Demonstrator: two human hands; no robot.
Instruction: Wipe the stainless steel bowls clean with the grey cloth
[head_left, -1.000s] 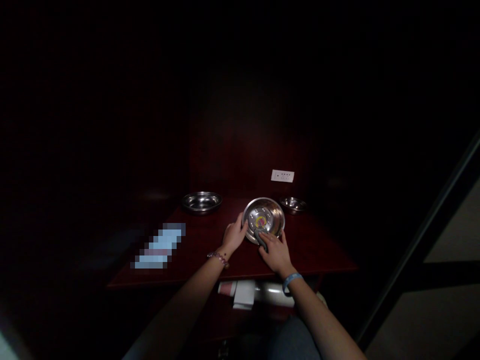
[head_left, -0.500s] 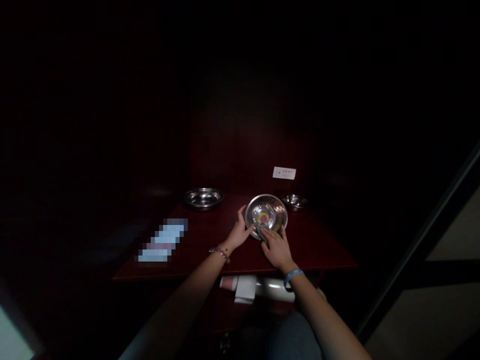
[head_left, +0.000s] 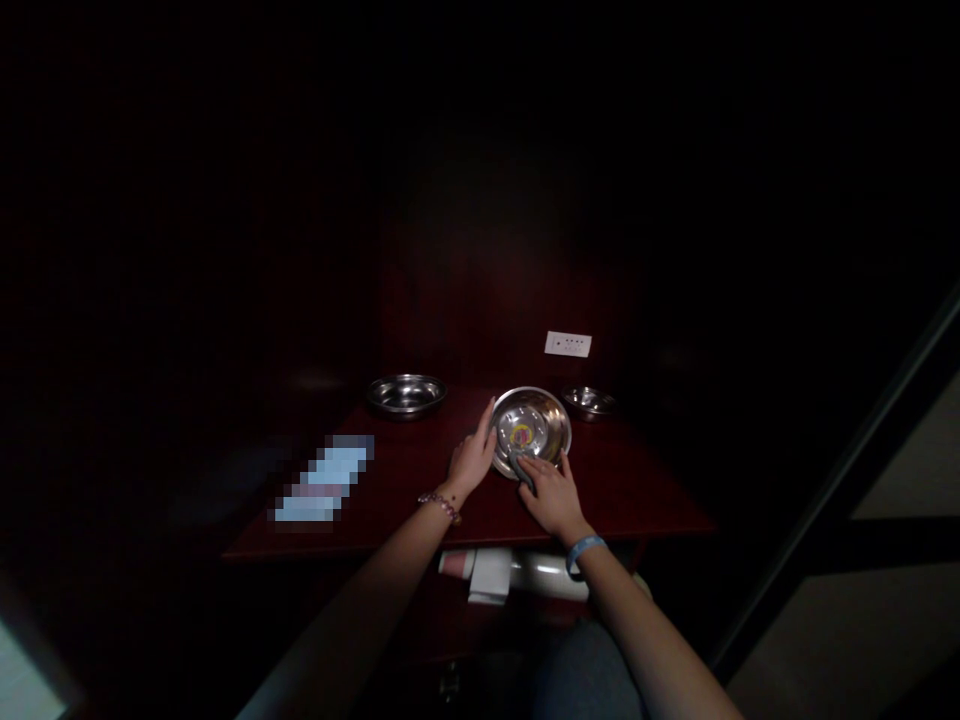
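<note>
A shiny steel bowl (head_left: 553, 428) is tilted with its inside facing me above the dark red table, a yellow and pink sticker (head_left: 520, 437) at its centre. Along its left rim lies my left hand (head_left: 472, 458), gripping the edge with its fingers pointing up. My right hand (head_left: 553, 497) presses a grey cloth (head_left: 517, 464) against the lower inside of the bowl. The fingers lie over the cloth, so part of it is hidden. A beaded bracelet is on the left wrist and a blue band on the right.
On the table (head_left: 420, 470), a wide steel dish (head_left: 406, 398) stands at the back left and a smaller steel bowl (head_left: 589, 403) at the back right. A blurred pale rectangle (head_left: 322, 485) lies at left. Paper cups (head_left: 457, 564) and a white box (head_left: 490, 576) sit below the tabletop. A wall socket (head_left: 568, 344) is behind.
The bowl has turned slightly and shifted a little left. My left hand's fingers have straightened and moved up along the rim. My right hand stays low in the bowl with the cloth.
</note>
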